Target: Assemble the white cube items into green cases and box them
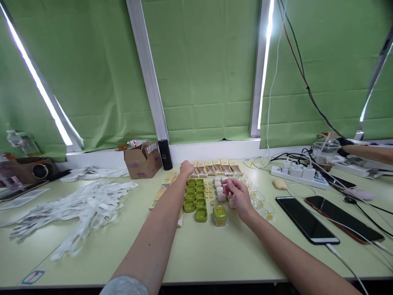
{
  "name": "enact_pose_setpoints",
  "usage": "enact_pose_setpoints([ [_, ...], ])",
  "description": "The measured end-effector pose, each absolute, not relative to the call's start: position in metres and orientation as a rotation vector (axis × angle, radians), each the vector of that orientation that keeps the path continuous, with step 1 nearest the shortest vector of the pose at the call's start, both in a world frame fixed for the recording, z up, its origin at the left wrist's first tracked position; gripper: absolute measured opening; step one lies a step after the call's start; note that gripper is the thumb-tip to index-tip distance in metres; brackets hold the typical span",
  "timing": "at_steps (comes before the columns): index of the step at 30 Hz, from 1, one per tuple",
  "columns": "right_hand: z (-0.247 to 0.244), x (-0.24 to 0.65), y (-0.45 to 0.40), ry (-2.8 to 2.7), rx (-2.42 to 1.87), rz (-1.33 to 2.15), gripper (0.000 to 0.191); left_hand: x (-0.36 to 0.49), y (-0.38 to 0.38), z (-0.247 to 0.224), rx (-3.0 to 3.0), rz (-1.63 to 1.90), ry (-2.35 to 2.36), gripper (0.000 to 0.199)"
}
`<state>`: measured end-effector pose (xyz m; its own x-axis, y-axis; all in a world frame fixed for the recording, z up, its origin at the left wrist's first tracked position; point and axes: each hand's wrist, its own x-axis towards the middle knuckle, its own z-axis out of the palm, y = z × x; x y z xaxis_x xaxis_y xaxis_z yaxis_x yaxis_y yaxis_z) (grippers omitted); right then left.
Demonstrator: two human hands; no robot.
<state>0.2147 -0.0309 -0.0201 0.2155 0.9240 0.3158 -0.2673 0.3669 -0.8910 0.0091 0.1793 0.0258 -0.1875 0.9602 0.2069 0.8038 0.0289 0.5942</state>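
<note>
My left hand [186,168] is stretched to the far side, its fingers curled beside the left end of a row of small open cardboard boxes [209,168]. Whatever those fingers may hold is hidden. Over the white rounded blocks [220,196], my right hand [239,194] is closed in a pinch; I cannot make out what is in it. Green square cups [190,196] stand in two columns between my arms, with tiny yellowish pieces [209,190] to their right. A green-lidded clear container [220,215] stands upright nearest me. Clear containers with yellow centres [258,199] line the right side.
White straps [89,205] lie heaped at left, before a cardboard carton [143,162] and a black cylinder [165,154]. Two phones [307,219] with cables and a power strip [299,176] occupy the right. Another person's forearm [368,153] reaches in at far right.
</note>
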Motion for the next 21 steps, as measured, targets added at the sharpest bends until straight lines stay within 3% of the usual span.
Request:
enact_pose_setpoints([
  [10, -0.01, 0.223, -0.032, -0.974, -0.794, 0.881, 0.05, -0.001, 0.11, 0.071, 2.171, 0.922, 1.645, 0.041],
  [14, -0.01, 0.225, -0.028, -0.937, -0.778, 0.84, 0.052, 0.003, 0.029, 0.059, 2.44, 0.613, 1.166, 0.052],
  [19, -0.013, 0.224, -0.026, -0.97, -0.776, 0.81, 0.052, 0.013, -0.047, 0.033, 2.627, 0.265, 1.042, 0.073],
  [21, -0.015, 0.223, -0.025, -0.989, -0.776, 0.807, 0.051, 0.019, -0.056, 0.024, 2.656, 0.279, 1.029, 0.065],
])
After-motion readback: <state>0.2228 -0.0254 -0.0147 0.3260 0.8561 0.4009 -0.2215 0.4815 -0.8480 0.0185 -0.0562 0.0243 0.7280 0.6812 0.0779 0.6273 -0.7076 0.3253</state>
